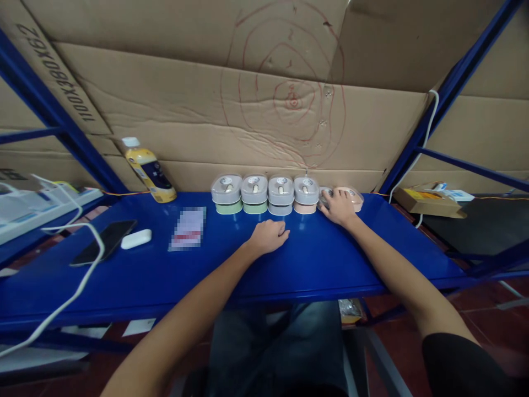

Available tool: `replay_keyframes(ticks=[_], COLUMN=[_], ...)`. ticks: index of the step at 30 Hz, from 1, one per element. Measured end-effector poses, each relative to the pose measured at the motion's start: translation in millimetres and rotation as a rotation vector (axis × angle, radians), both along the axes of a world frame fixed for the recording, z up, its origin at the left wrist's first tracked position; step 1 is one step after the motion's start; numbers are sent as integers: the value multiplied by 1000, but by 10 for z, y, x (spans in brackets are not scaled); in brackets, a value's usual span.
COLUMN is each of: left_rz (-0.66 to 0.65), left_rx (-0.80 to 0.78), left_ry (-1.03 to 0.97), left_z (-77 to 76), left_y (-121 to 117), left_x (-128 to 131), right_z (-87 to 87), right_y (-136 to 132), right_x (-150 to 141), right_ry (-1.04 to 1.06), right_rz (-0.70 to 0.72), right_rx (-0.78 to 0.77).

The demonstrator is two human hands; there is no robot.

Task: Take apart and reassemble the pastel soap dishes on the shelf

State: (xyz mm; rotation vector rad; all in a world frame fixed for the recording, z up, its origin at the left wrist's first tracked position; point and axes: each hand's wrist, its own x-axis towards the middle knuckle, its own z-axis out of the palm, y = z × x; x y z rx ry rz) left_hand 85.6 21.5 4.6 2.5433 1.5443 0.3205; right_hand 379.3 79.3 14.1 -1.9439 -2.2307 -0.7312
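Note:
Four small lidded containers (281, 193) stand in a row at the back of the blue table, with clear grey-tinted upper parts. Their bases are green on the left two, grey on the third and peach on the fourth. At the right end of the row my right hand (339, 207) lies over lower lidded containers, its fingers curled on a greyish container (326, 194). A peach container (355, 199) sits beside that hand, partly covered by it. My left hand (268, 237) rests on the table in front of the row, curled into a loose fist, with nothing visible in it.
Left on the blue table (231, 270) are a yellow drink bottle (151, 173), a blurred-out card (188, 229), a dark phone (103, 242) and a white earbud case (136, 239). A white cable (82, 281) crosses the left. Cardboard (185, 110) walls the back; blue posts flank it.

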Motion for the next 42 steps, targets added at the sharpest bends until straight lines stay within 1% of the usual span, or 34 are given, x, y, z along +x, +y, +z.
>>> replay_keyframes(ticks=[10, 21, 30, 37, 40, 42], left_rz=[-5, -5, -4, -2, -8, -11], left_rx=[-16, -24, -30, -31, -29, -22], left_ry=[-7, 15, 15, 3, 5, 11], left_z=[23, 54, 61, 41, 38, 34], left_y=[-7, -24, -32, -18, -17, -15], left_x=[-7, 0, 5, -3, -1, 1], right_z=[-21, -33, -72, -127, -103, -63], right_y=[-19, 6, 16, 58, 33, -3], right_x=[42, 55, 35, 159, 183, 172], right_ry=[65, 63, 94, 122, 143, 165], right_rz=[-8, -31, 8, 43, 60, 108], right_rx=[-22, -18, -20, -54, -50, -9])
